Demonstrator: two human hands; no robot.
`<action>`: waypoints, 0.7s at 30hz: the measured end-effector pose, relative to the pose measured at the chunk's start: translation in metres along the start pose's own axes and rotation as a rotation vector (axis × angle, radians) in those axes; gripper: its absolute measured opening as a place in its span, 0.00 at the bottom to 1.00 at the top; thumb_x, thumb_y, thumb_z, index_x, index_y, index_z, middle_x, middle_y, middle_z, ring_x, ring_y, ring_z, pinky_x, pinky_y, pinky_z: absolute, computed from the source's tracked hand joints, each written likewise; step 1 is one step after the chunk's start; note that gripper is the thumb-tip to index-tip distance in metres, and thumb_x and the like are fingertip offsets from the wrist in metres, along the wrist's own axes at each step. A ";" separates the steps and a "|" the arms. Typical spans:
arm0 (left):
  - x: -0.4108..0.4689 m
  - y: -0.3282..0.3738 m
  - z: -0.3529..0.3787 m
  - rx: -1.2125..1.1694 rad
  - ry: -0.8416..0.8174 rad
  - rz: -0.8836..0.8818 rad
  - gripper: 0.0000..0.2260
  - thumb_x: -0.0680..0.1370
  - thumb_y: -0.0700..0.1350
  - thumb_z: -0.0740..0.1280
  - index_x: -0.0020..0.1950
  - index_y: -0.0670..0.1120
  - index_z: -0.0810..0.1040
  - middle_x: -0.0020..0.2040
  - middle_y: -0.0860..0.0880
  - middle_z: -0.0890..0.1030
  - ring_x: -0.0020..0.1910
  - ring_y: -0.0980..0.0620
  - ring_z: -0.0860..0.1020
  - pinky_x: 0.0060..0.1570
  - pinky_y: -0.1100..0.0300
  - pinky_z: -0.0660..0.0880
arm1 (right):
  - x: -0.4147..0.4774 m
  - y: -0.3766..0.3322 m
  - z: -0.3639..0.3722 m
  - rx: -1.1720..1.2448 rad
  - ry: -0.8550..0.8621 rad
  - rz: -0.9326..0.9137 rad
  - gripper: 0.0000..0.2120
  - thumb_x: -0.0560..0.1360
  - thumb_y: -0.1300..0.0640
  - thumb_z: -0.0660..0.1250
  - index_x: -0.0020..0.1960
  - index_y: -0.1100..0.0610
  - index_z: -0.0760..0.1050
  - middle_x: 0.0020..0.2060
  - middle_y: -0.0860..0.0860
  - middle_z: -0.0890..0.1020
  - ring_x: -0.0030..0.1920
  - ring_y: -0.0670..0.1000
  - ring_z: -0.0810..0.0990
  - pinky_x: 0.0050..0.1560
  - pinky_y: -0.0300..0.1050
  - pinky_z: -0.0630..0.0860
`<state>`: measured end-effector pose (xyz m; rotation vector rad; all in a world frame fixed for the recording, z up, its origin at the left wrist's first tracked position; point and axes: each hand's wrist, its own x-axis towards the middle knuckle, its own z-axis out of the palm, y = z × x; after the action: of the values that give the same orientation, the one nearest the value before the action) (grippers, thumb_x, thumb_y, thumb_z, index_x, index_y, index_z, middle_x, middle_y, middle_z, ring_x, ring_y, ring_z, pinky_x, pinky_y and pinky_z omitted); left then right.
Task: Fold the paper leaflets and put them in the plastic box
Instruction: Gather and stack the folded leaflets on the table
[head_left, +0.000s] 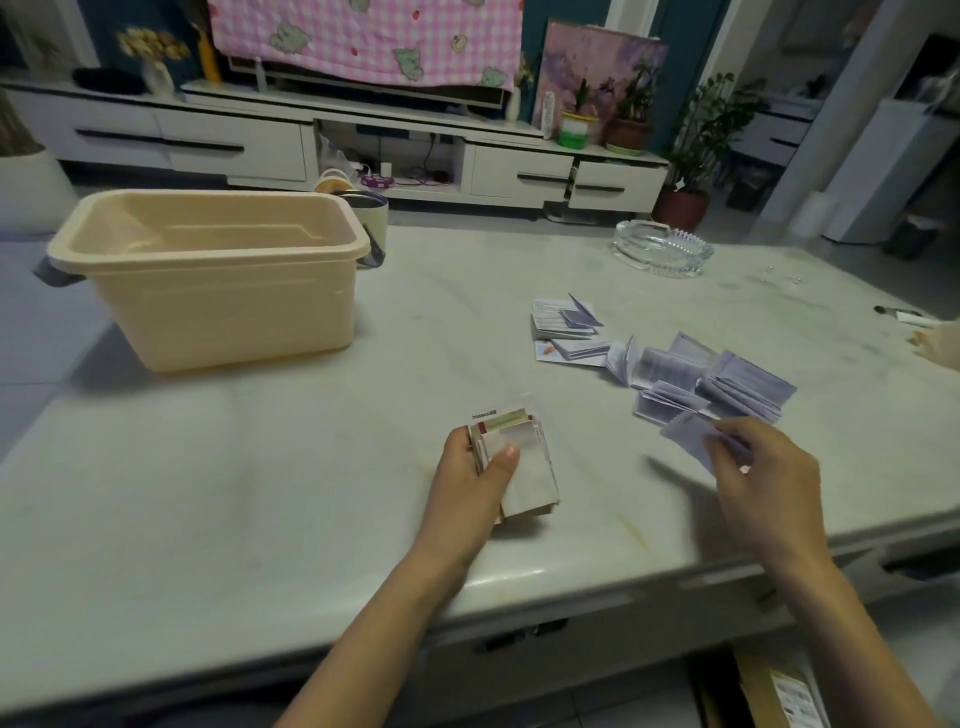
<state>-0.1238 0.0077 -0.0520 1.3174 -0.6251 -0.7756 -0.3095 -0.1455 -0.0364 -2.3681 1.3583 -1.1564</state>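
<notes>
My left hand (475, 480) grips a stack of folded leaflets (524, 467) above the middle of the white table (260, 493), thumb pressed on top. To the right, my right hand (758, 473) pinches a pale folded leaflet (685, 434) at the near edge of a loose pile of leaflets (711, 382). A smaller group of folded leaflets (569, 332) lies farther back. The beige plastic box (218, 312) stands open at the far left of the table, nothing visible inside it.
A glass ashtray (662, 252) sits at the back right of the table. A metal cup (371, 218) stands just behind the box. A pen-like object (898, 313) lies at the right edge. A cardboard box (769, 691) is on the floor below.
</notes>
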 end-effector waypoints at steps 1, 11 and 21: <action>0.001 0.001 0.000 -0.001 0.002 -0.006 0.06 0.79 0.40 0.62 0.50 0.52 0.71 0.51 0.53 0.79 0.49 0.56 0.78 0.49 0.64 0.75 | -0.004 -0.015 -0.006 0.161 0.012 0.042 0.02 0.72 0.65 0.69 0.44 0.61 0.79 0.37 0.55 0.83 0.38 0.49 0.78 0.40 0.35 0.71; -0.005 0.010 0.001 -0.093 0.046 -0.067 0.07 0.79 0.38 0.61 0.56 0.46 0.71 0.48 0.50 0.80 0.39 0.59 0.79 0.30 0.69 0.74 | -0.056 -0.121 0.036 0.696 -0.286 0.185 0.07 0.74 0.60 0.67 0.39 0.53 0.79 0.30 0.47 0.81 0.30 0.44 0.76 0.32 0.38 0.74; -0.011 0.008 0.008 -0.082 -0.049 -0.016 0.07 0.81 0.36 0.55 0.56 0.45 0.66 0.45 0.53 0.77 0.31 0.69 0.77 0.29 0.73 0.72 | -0.069 -0.121 0.063 0.423 -0.147 0.070 0.07 0.72 0.55 0.69 0.46 0.54 0.71 0.46 0.47 0.73 0.48 0.48 0.72 0.48 0.39 0.70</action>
<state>-0.1358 0.0122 -0.0425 1.2331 -0.6158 -0.8399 -0.2054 -0.0354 -0.0561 -2.0428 1.0202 -1.0968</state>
